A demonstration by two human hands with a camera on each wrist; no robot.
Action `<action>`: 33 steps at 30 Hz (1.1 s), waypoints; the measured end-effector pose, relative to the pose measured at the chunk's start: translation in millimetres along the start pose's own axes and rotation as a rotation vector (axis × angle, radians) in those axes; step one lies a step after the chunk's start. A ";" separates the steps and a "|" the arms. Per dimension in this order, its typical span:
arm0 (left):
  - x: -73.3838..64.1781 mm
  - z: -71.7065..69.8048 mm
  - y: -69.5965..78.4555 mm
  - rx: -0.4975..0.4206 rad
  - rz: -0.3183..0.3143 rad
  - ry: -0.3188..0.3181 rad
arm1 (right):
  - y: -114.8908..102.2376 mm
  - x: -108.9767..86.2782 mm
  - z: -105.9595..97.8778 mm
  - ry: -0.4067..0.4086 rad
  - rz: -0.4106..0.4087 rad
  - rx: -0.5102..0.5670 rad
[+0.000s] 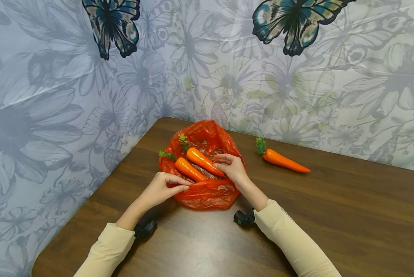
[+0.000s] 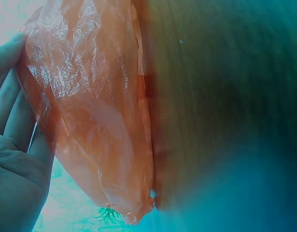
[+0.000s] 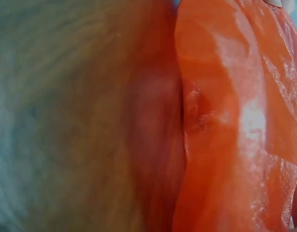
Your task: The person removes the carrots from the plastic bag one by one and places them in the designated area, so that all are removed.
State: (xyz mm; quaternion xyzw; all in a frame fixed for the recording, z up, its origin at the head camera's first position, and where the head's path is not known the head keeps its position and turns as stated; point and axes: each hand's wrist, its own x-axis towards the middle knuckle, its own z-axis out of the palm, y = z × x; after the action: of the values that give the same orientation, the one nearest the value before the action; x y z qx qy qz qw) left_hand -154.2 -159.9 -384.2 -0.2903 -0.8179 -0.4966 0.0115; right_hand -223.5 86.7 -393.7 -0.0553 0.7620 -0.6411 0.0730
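A red plastic bag (image 1: pixel 207 196) lies spread open on the table, with two orange carrots inside, green tops toward the upper left. One carrot (image 1: pixel 189 170) is nearer my left hand; the other carrot (image 1: pixel 204 161) has its tip toward my right hand. Thumb and fingers of my left hand (image 1: pixel 163 189) pinch the bag's near rim; in the left wrist view the thumb lies along the edge of the bag (image 2: pixel 95 106). My right hand (image 1: pixel 231 168) reaches over the bag's right side, fingers extended and loosely bent, fingertips right beside the second carrot's tip.
A third carrot (image 1: pixel 284 160) with a green top lies on the brown wooden table (image 1: pixel 331 215), right of the bag. Floral fabric (image 1: pixel 193 57) with butterflies hangs behind. Black wrist devices (image 1: pixel 145 228) sit under both forearms.
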 end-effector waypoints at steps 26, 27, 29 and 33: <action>1.2 1.8 0.9 0.011 0.005 -0.009 | 13.3 -1.4 0.0 0.011 -0.108 -0.281; 1.0 1.7 1.1 0.012 0.003 -0.009 | 13.1 -1.6 0.1 0.013 -0.100 -0.265; 0.5 1.4 1.3 0.012 -0.003 -0.010 | 12.0 -2.0 0.1 0.014 -0.081 -0.216; -0.2 1.3 0.7 0.014 -0.022 -0.005 | 7.6 -3.9 -0.9 0.039 -0.033 -0.131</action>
State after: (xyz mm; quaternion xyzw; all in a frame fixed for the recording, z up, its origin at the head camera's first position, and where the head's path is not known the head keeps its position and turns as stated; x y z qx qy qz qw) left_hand -153.4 -158.7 -384.3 -0.2826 -0.8246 -0.4900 0.0060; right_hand -219.7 89.6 -400.8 -0.0598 0.8027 -0.5918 0.0437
